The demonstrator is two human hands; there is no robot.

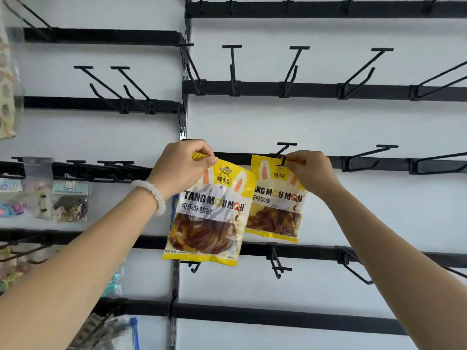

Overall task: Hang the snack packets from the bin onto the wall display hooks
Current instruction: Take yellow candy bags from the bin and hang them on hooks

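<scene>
Two yellow snack packets with brown candy showing through are raised against the white wall. My left hand (180, 169) pinches the top edge of the nearer packet (208, 213), which hangs free in front of the wall. My right hand (312, 171) grips the top of the second packet (274, 210) right at the tip of a black hook (284, 150); the hook's end sits at the packet's hang hole. The bin is out of view.
Black rails (316, 90) with several bare hooks run across the wall above, right and below. At left hang small packets of trinkets (69, 202) and a bag (6, 97). A vertical slotted post (185, 102) divides the wall panels.
</scene>
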